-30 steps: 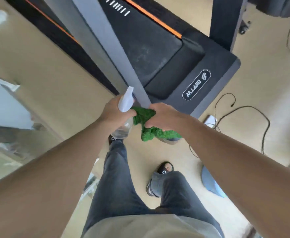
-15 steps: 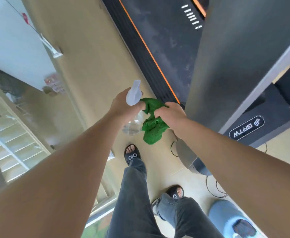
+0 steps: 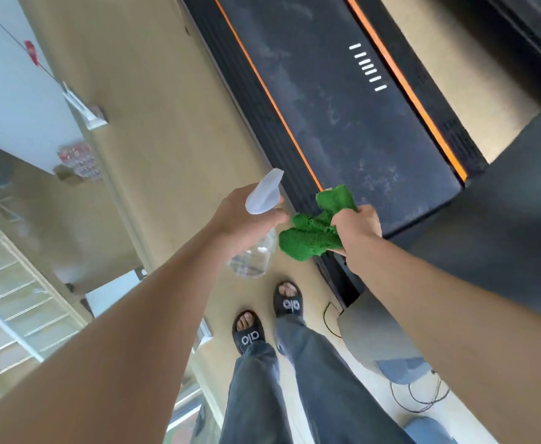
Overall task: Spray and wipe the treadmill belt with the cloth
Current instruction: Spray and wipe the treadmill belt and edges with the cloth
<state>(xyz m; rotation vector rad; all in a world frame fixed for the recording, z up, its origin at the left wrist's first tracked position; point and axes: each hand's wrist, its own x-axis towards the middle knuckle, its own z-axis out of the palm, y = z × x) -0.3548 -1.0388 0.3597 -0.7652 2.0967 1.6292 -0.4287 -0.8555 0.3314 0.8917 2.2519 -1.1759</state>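
The treadmill belt (image 3: 343,107) is black and dusty, with orange side stripes, and runs from the upper middle down to the right. My left hand (image 3: 240,219) grips a clear spray bottle (image 3: 253,257) with a white trigger head, held over the floor just left of the treadmill's side rail. My right hand (image 3: 357,227) holds a crumpled green cloth (image 3: 314,230) above the belt's near left edge. The two hands are close together, the cloth almost touching the bottle.
A dark grey treadmill upright and console (image 3: 503,225) covers the right side. My feet in black slides (image 3: 264,318) stand on the beige floor beside the treadmill. Black cables (image 3: 419,398) lie at lower right. A glass railing (image 3: 22,299) and white wall are at left.
The view has swung so the belt lies ahead and more of it shows. Both hands moved right toward the belt, and the cloth now hangs over its near edge.
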